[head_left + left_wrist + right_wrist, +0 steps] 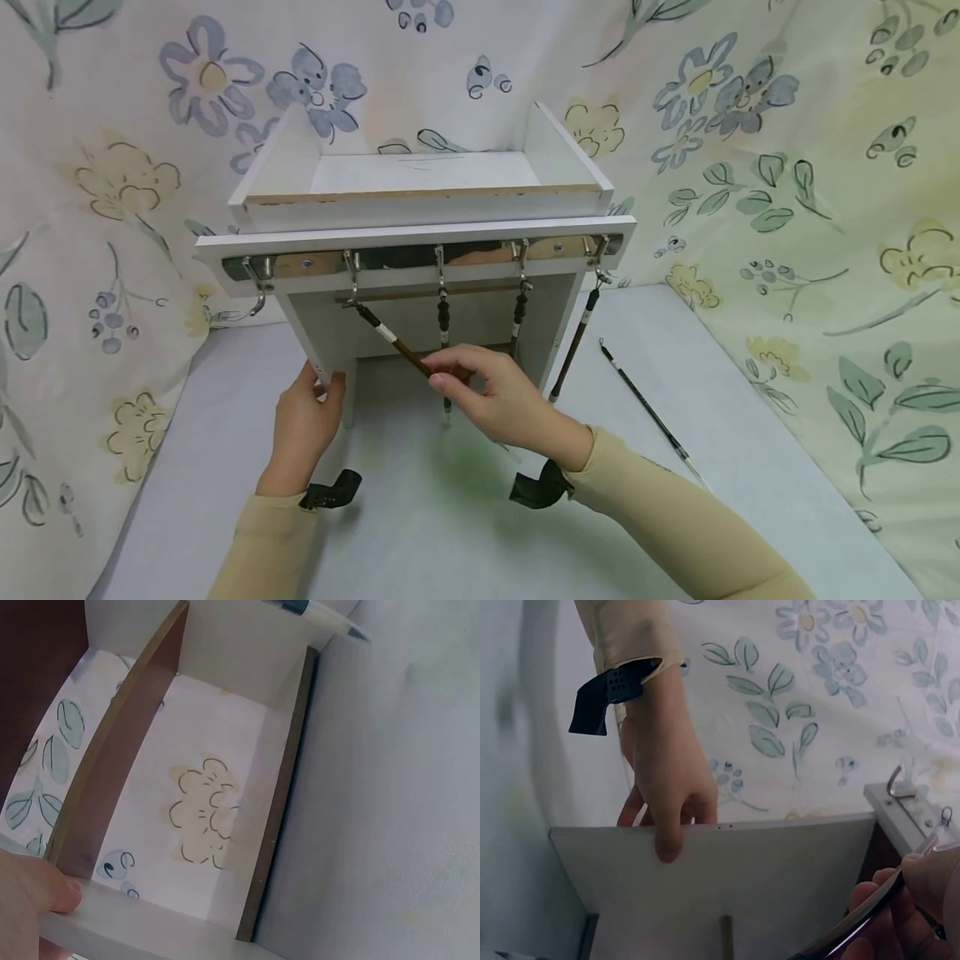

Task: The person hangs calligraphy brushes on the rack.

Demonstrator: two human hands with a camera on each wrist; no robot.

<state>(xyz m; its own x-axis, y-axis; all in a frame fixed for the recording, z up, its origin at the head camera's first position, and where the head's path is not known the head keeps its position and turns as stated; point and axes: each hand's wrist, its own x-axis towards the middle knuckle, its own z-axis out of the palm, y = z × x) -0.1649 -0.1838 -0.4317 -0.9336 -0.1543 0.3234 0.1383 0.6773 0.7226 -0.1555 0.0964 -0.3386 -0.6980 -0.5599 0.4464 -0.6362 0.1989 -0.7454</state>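
Note:
My right hand (513, 404) pinches a brown-handled calligraphy brush (408, 353) between thumb and fingers. The brush slants up to the left, and its cord loop overlaps the tip of the second hook (351, 279) from the left in the head view. On the left, my other hand (302, 429) grips the side panel (303, 329) of a white shelf unit, thumb on the inner face, as the right wrist view shows. Three more brushes hang from the hooks to the right, one of them a dark brush (576, 343) at the far right. The leftmost hook (258, 292) bears no brush.
A metal hook rail (405, 257) runs along the shelf's front board. Another thin brush (647, 404) lies on the white tabletop (750, 533) at the right. Behind and beside the shelf hangs flower-patterned cloth (825, 250). An open-topped tray section (420, 171) forms the shelf's top.

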